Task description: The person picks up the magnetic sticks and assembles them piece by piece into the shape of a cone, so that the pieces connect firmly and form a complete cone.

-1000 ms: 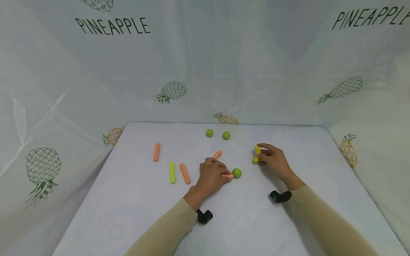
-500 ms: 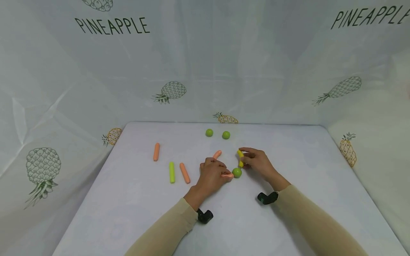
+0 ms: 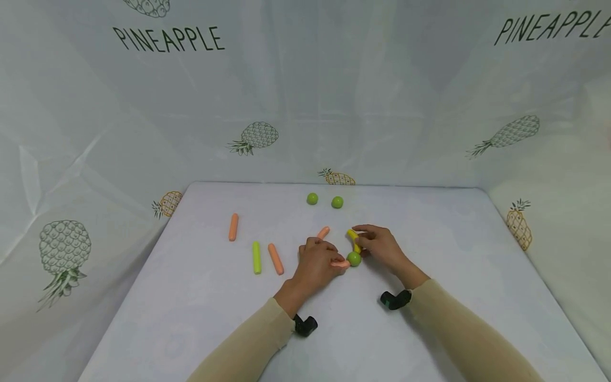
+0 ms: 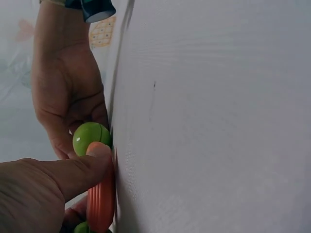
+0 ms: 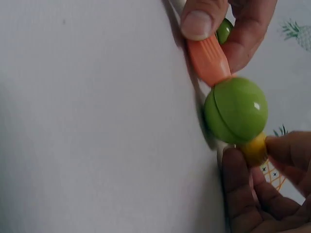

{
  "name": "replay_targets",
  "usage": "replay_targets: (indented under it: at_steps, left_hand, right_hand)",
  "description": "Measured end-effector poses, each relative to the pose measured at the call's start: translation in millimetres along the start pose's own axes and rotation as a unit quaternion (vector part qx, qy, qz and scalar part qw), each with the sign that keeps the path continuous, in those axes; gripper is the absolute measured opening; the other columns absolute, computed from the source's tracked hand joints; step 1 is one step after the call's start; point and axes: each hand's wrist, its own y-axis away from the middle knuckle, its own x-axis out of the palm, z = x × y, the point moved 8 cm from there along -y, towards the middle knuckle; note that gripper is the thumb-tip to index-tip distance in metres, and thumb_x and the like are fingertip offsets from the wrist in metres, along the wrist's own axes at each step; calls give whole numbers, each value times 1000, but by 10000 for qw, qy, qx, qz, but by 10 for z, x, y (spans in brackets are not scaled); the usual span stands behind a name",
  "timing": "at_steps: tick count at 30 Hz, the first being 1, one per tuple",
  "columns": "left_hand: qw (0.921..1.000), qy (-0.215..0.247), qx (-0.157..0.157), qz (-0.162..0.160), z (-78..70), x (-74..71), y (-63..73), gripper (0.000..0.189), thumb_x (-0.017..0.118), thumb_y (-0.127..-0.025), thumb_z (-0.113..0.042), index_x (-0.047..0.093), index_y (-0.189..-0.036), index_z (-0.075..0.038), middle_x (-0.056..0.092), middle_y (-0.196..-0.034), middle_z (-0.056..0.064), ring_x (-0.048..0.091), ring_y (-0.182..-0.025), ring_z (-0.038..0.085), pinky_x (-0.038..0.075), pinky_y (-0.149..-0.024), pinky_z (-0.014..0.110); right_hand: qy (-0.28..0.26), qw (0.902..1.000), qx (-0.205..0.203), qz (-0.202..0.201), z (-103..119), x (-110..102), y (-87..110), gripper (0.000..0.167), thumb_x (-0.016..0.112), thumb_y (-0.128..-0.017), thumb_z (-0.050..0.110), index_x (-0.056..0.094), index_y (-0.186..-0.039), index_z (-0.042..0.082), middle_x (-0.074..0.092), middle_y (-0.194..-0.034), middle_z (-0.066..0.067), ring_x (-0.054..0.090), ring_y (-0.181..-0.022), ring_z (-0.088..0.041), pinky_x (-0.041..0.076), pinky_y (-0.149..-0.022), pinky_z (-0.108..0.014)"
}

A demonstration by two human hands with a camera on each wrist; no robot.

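My left hand point(image 3: 319, 263) pinches an orange ribbed stick point(image 4: 101, 204) between thumb and fingers. At one end of that stick sits a green ball point(image 3: 354, 258) with a seam round it. Another green ball point(image 4: 81, 227) shows at the stick's other end, mostly hidden by the hand. From the right, my right hand point(image 3: 382, 246) pinches a curved yellow stick point(image 3: 354, 240), its near end at the seamed ball. In the right wrist view, that yellow stick point(image 5: 255, 149) is partly behind the ball. A second orange stick point(image 3: 324, 232) pokes out beyond my left hand.
On the white table point(image 3: 429, 212), two loose green balls, one left point(image 3: 312, 198) and one right point(image 3: 337, 202), lie toward the back. To the left are a lime-green stick point(image 3: 256, 258), an orange stick point(image 3: 276, 259) and, farther back, another orange stick point(image 3: 233, 227).
My right hand has moved left with the yellow stick, bringing its near end to the green ball. The left hand has stayed almost in place, holding the orange stick.
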Motion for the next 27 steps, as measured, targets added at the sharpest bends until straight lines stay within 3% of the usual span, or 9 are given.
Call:
replay_targets:
  at_steps: [7, 12, 19, 27]
  left_hand:
    - [9985, -535, 22, -96, -81, -25, 56, 21, 86, -88, -45, 86, -101, -29, 74, -111, -8, 56, -117, 28, 41, -79, 40]
    - [9977, -671, -11, -138, -129, -32, 60, 22, 86, -88, -47, 86, -99, -28, 74, -108, -6, 56, -111, 28, 38, -74, 37]
    - [9983, -564, 32, -138, -193, -82, 73, 22, 80, -92, -50, 87, -95, -29, 74, -105, -5, 56, -112, 29, 36, -72, 36]
    - [9985, -545, 26, -106, -205, -94, 74, 24, 78, -93, -50, 87, -96, -28, 75, -106, -5, 56, -116, 31, 36, -72, 36]
  right_hand:
    - [757, 9955, 2, -566, 58, -3, 48, 33, 64, -101, 12, 69, -132, 2, 74, -123, -23, 71, -92, -23, 61, -73, -30]
    - [1109, 9910, 92, -744, 80, 7, 77, 31, 64, -102, 15, 68, -131, 4, 74, -123, -21, 70, -91, -22, 58, -73, -29]
    - [1425, 9869, -81, -748, 121, 24, 117, 27, 64, -103, 17, 72, -125, 3, 75, -120, -16, 69, -99, -25, 57, -80, -37]
    - [1659, 9834, -234, -696, 119, 26, 146, 30, 62, -104, 18, 74, -128, 3, 75, -124, -16, 70, -110, -30, 56, -93, -49]
